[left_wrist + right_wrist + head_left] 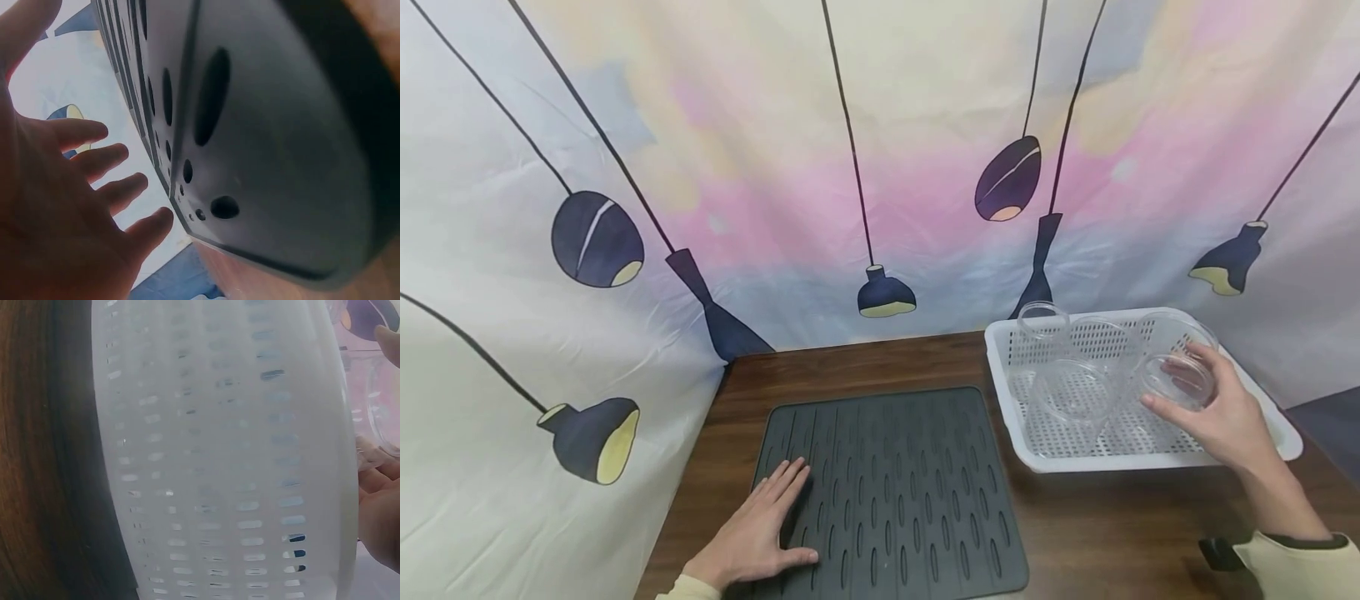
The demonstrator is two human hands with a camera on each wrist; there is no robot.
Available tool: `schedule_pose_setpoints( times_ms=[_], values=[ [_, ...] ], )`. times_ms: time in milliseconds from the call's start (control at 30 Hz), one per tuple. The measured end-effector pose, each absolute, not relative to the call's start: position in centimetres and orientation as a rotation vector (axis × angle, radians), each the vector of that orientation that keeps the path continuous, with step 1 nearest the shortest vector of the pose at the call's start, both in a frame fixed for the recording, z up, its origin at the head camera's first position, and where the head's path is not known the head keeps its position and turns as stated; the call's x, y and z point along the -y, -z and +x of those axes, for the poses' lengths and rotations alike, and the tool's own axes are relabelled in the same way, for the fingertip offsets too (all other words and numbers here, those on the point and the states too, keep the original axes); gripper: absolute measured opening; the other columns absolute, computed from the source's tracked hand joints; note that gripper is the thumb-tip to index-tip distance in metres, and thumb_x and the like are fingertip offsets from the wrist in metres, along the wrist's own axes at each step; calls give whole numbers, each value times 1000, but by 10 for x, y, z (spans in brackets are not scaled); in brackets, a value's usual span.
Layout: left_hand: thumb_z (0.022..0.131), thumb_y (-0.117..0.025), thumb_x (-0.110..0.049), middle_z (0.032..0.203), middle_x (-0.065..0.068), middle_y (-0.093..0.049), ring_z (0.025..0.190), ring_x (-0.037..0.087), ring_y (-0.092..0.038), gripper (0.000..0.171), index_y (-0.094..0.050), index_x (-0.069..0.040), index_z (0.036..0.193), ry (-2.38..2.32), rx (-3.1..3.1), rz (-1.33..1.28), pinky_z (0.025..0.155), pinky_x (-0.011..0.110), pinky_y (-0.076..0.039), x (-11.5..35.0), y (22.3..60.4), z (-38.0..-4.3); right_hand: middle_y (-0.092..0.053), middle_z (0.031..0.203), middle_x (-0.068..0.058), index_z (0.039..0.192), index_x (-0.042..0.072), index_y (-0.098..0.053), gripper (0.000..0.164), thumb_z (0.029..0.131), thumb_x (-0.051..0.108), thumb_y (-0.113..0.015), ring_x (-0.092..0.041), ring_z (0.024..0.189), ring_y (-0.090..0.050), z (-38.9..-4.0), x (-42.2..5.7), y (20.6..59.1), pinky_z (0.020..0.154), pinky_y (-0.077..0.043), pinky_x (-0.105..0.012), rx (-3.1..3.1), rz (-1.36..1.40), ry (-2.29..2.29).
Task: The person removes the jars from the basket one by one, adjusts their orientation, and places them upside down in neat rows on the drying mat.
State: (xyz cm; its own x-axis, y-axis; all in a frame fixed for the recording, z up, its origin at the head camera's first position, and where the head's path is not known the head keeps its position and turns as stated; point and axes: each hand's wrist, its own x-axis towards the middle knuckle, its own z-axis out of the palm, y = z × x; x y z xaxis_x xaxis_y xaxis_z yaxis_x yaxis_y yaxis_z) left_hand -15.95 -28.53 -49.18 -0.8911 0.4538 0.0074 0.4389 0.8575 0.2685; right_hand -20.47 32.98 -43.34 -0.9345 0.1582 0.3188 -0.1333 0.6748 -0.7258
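At the right of the head view, my right hand [1228, 412] curls its thumb and fingers round a clear round container [1176, 379] at the right side of a white perforated basket [1120, 463]. More clear round containers, one at the middle [1075, 392] and one at the back left [1042, 321], sit in that basket. The left hand [752, 529] is spread over the left edge of a dark grey slotted mat [895, 492]. In the left wrist view its fingers stand beside the mat [275, 156] and hold nothing. Whether they touch it I cannot tell.
Mat and basket lie side by side on a brown wooden table [1075, 533]. Behind them hangs a pastel cloth [940, 242] printed with dark lamps. Below the right sleeve a small black object [1219, 554] shows. The basket wall [219, 456] fills much of the right wrist view.
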Motion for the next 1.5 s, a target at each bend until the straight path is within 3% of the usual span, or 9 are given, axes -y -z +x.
schedule_pose_setpoints(
  times_ms=[67, 600, 733, 767, 833, 900, 1000, 1233, 1500],
  values=[
    [74, -64, -75, 159, 16, -26, 146, 40, -24, 112, -30, -4, 153, -400, -2955, 705, 111, 61, -29, 286, 492, -159, -43, 140, -35, 154, 6, -18, 99, 81, 32, -80, -58, 131, -32, -204, -330, 434, 98, -24, -75, 2534, -50, -1136],
    [74, -61, -78, 160, 20, -20, 146, 45, -18, 116, -23, -2, 154, -424, -2836, 680, 108, 66, -28, 289, 500, -155, -49, 134, -32, 148, 2, -31, 91, 80, 38, -80, -51, 119, -44, -203, -329, 437, 92, -32, -72, 2597, -106, -1128],
    [73, -61, -78, 161, 19, -20, 146, 44, -18, 117, -23, -2, 154, -405, -2834, 679, 109, 65, -27, 290, 501, -156, -52, 132, -30, 147, 3, -34, 90, 78, 36, -83, -2, 108, -53, -203, -331, 438, 89, -35, -70, 2594, -76, -1107],
    [73, -61, -79, 161, 19, -19, 147, 44, -17, 117, -24, -2, 154, -398, -2832, 678, 109, 64, -27, 290, 501, -156, -52, 132, -29, 146, 4, -35, 90, 77, 36, -83, 9, 102, -48, -203, -332, 438, 89, -37, -68, 2593, -68, -1101],
    [72, -61, -79, 161, 19, -19, 147, 43, -17, 118, -24, -3, 154, -387, -2831, 677, 110, 64, -26, 290, 502, -157, -54, 130, -26, 145, 5, -37, 89, 76, 34, -84, 24, 93, -34, -203, -333, 438, 93, -43, -50, 2587, -40, -1099],
    [72, -61, -79, 161, 19, -18, 147, 42, -17, 118, -24, -3, 154, -380, -2827, 675, 111, 63, -26, 290, 502, -158, -55, 129, -22, 145, 7, -38, 87, 76, 32, -85, 26, 95, -34, -203, -335, 438, 92, -43, -30, 2586, -7, -1102],
    [72, -62, -79, 161, 20, -19, 147, 43, -17, 118, -25, -2, 154, -379, -2821, 679, 110, 64, -26, 290, 500, -159, -58, 126, -16, 143, 9, -40, 85, 75, 29, -86, 26, 98, -37, -204, -336, 438, 77, -33, -8, 2588, 60, -1116],
    [72, -62, -79, 161, 22, -16, 147, 44, -14, 119, -24, -1, 154, -377, -2788, 679, 110, 64, -26, 289, 497, -161, -56, 128, -25, 144, 4, -39, 84, 77, 27, -85, 26, 100, -38, -207, -335, 437, 75, -34, -1, 2621, 164, -1142],
    [71, -62, -79, 161, 24, -12, 147, 48, -10, 119, -25, -2, 154, -383, -2776, 660, 104, 66, -33, 289, 497, -163, -57, 128, -22, 144, 4, -41, 84, 77, 31, -84, 24, 99, -37, -207, -333, 437, 73, -34, -6, 2621, 97, -1108]
  ],
)
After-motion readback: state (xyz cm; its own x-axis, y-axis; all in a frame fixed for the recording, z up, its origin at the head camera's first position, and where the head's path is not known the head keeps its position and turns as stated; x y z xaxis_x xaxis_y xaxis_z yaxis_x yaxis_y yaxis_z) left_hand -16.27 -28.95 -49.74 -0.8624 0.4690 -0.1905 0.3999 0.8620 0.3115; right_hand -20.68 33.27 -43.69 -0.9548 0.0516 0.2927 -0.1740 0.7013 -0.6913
